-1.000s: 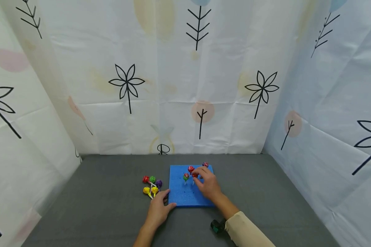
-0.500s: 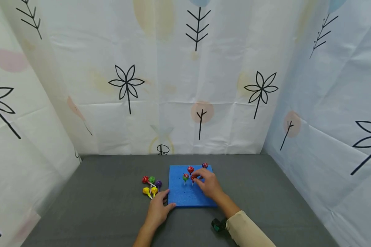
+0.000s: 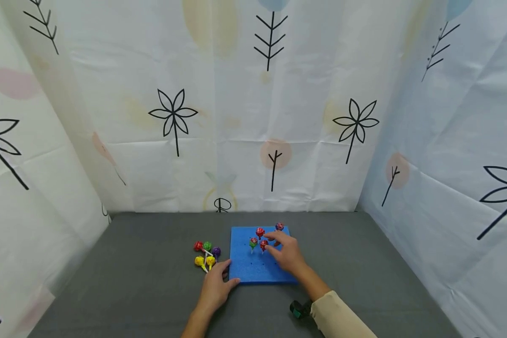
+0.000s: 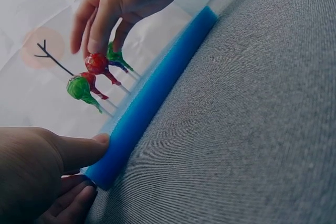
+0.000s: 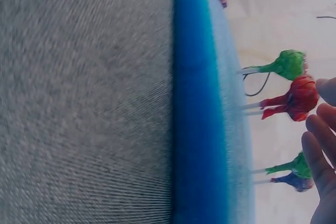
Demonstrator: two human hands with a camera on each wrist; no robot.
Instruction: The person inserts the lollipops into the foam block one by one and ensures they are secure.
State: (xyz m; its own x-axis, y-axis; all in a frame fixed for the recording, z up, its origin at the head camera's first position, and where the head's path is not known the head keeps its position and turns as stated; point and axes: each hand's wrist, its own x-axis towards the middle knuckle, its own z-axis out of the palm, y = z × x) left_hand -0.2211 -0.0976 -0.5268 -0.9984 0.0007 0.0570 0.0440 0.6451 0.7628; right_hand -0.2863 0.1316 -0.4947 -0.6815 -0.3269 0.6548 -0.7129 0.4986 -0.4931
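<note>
A blue foam board (image 3: pixel 247 274) lies flat with several lollipops standing in it on their sticks. My left hand (image 3: pixel 215 286) holds the board's near left corner, thumb (image 4: pixel 86 150) on top and fingers at the side. My right hand (image 3: pixel 289 256) is over the board, fingers extended and spread around a red lollipop (image 3: pixel 264 244). The thumb tip is right at its head in the right wrist view. Beside it stand a green-and-red lollipop (image 3: pixel 253 242) and another red lollipop (image 3: pixel 260 232). A green lollipop (image 4: pixel 114 53) shows behind the fingers in the left wrist view.
Left of the board lie a red lollipop (image 3: pixel 198 245), a green one (image 3: pixel 207 245), a purple one (image 3: pixel 216 252) and two yellow ones (image 3: pixel 199 261). A purple-red lollipop (image 3: pixel 280 226) stands at the board's far right. A small black device (image 3: pixel 297 310) is beside the right sleeve.
My right hand's fingers have parted from the red lollipop, whose head now shows more fully and stands in the board. The left hand has stayed on the board's corner.
</note>
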